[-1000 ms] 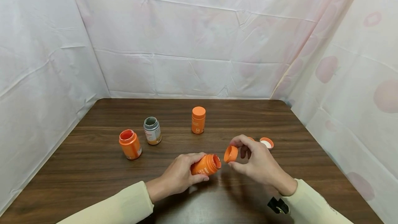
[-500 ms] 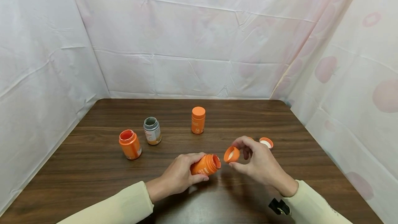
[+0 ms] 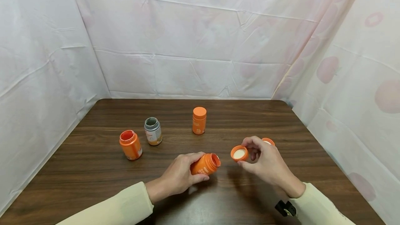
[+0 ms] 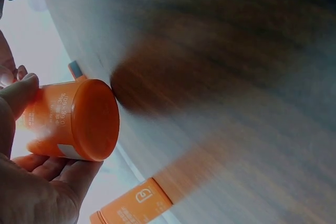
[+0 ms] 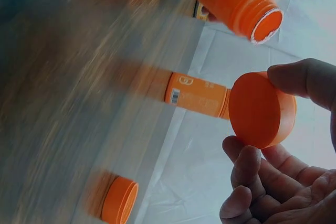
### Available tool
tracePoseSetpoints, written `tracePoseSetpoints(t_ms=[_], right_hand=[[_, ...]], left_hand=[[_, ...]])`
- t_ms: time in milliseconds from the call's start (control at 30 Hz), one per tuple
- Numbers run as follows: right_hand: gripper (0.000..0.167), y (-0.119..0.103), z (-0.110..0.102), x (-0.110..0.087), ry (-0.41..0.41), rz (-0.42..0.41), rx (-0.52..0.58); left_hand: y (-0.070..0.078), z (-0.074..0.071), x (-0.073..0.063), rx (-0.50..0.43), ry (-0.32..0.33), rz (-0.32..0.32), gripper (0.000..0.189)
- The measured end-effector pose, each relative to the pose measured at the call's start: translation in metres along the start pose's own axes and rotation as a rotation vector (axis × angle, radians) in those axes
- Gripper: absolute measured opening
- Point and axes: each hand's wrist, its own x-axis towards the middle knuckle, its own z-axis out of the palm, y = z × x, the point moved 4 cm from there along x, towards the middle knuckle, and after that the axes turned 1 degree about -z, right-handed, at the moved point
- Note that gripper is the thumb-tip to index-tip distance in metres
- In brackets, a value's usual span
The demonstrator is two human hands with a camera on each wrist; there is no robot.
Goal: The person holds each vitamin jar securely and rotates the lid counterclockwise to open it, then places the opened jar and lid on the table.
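Observation:
My left hand [image 3: 179, 173] grips an orange bottle [image 3: 204, 164] round its body, tilted so its uncapped mouth points right. In the left wrist view the bottle's base [image 4: 97, 120] faces the camera, with fingers and thumb on either side. Just right of the mouth, my right hand [image 3: 265, 160] pinches an orange cap [image 3: 239, 153] between thumb and fingers, its white-lined inside turned up in the head view. A gap separates cap and bottle. The right wrist view shows the cap's smooth top [image 5: 255, 109] and the bottle's ragged-edged mouth [image 5: 266, 26].
A capped orange bottle [image 3: 199, 121] stands upright behind the hands. At left are an uncapped orange bottle [image 3: 131, 145] and an uncapped grey bottle [image 3: 153, 131]. Behind the right hand, another orange cap [image 3: 268, 141] lies on the brown table [image 3: 300, 148]. White sheets [image 3: 187, 37] enclose the back and sides.
My right hand has drawn the cap slightly right, away from the bottle, and turned its inside upward. The left hand and its bottle have barely shifted.

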Motion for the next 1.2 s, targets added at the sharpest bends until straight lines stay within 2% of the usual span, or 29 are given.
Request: tracePoseSetpoints(t_ms=[200,567,833,1200], right_hand=[[0.048,0.009,-0.005,-0.001,0.024,0.032,-0.011],[0.046,0.019,-0.012,-0.002,0.085,0.039,-0.093],[0.042,0.030,-0.021,-0.004,0.105,0.062,-0.152],[0.042,0.049,-0.035,-0.007,0.124,0.090,-0.196]], left_hand=[[-0.002,-0.002,0.000,0.023,0.035,-0.024,0.052],[-0.006,-0.006,-0.001,-0.029,0.102,-0.075,0.056],[-0.008,-0.012,-0.001,-0.033,0.129,-0.101,0.058],[-0.012,-0.016,-0.002,-0.039,0.209,-0.091,0.055]])
